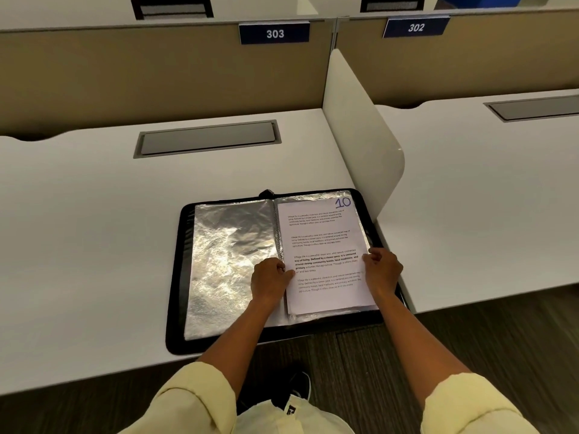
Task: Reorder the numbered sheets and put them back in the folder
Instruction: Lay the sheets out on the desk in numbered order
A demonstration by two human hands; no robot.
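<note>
I pinch the sheet stack (326,255) with my left hand (272,278) and right hand (383,268), atop the open folder's (177,277) right half. Uneven grip could fan pages or snag sleeves.

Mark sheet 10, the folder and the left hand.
sheet 10 (326,245), head view, middle of page
folder (175,277), head view, left black edge
left hand (271,277), head view, back of hand

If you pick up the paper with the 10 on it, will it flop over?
Probably yes. The sheet marked 10 looks thin, so it would likely droop if lifted by one edge. Held at both sides, as the left hand and right hand grip it, it should stay flatter. It likely weighs little.
</note>
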